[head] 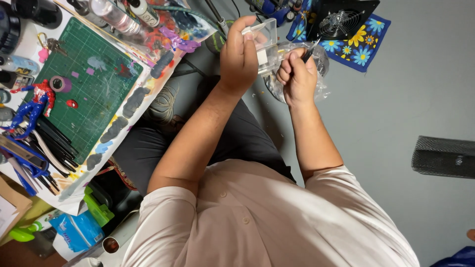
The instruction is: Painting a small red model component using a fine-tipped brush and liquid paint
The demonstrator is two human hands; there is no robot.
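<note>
while gripping a clear plastic box (264,37) above the lap, left hand (238,54) closed round it.
right hand (297,74) just beside the box, fisted on a thin dark tool (310,51); green cutting mat (94,84) well left.

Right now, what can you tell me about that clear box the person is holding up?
The clear box looks like see-through plastic, square-edged, with a pale block showing inside or behind it. The left hand grips it from the side, thumb over its top edge, holding it in the air above the lap, over a crumpled clear bag. The right hand is closed around a thin dark tool whose tip is at the box's right side. Whether the box is open cannot be told.
</note>
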